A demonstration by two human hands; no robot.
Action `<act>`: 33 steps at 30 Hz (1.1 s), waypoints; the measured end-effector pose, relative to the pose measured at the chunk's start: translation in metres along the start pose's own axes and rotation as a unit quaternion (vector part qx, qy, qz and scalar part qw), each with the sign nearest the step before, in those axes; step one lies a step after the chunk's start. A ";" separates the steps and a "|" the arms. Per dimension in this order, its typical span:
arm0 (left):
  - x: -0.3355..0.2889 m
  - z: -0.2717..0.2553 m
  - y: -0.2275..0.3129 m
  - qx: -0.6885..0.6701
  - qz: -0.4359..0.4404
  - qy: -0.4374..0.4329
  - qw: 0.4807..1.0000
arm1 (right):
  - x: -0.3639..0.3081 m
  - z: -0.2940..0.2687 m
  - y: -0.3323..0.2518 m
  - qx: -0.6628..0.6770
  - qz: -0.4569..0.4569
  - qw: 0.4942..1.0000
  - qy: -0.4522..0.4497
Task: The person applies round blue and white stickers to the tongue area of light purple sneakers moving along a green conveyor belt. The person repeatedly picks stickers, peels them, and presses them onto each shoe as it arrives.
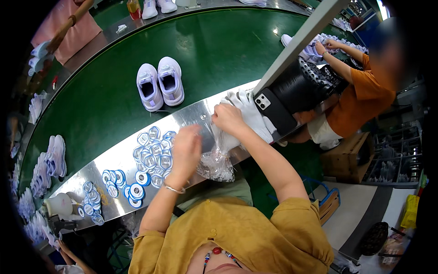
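My right hand [228,118] is closed on the gathered top of a clear plastic bag [217,168]. Small clear pieces fill the bag's bottom, which rests at the near edge of the metal ledge [116,157]. My left hand [188,147] is beside the bag, smeared by motion, so what its fingers do is hidden. Just left of it lies a spread of round blue-and-white tags [155,148] in clear wrapping. More round tags [136,192] sit in small piles further left. A pair of pale lilac sneakers [170,84] stands beyond my hands on the green conveyor belt [219,55].
White cloth gloves [250,116] and a black phone [275,109] lie right of my hand. A slanted grey post [299,45] rises there. A co-worker in orange [365,100] handles shoes at right. More sneakers [55,155] stand at left, near a white roll [59,204].
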State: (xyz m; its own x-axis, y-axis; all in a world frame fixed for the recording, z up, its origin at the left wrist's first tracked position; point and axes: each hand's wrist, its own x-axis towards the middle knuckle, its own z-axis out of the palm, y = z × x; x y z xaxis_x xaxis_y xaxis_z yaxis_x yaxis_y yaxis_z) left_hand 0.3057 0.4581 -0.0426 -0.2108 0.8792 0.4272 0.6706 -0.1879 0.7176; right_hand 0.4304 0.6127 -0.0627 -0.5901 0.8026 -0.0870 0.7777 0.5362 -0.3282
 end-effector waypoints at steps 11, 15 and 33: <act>-0.033 0.056 0.030 0.153 0.043 -0.119 0.980 | -0.018 -0.051 -0.023 0.623 -0.060 0.751 0.208; -0.031 0.033 0.019 0.143 0.030 -0.053 0.988 | -0.044 -0.049 -0.023 0.614 -0.021 0.783 0.095; -0.027 -0.032 -0.035 -0.014 -0.274 0.000 0.962 | -0.074 -0.002 -0.053 0.606 0.093 0.783 -0.103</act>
State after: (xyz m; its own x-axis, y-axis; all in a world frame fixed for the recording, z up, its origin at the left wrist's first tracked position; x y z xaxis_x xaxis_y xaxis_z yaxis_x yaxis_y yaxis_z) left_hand 0.2652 0.4272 -0.0620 -0.5276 0.8493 -0.0199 0.4392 0.2927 0.8494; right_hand 0.4331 0.5253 -0.0369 -0.6102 0.7114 -0.3487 0.1514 -0.3273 -0.9327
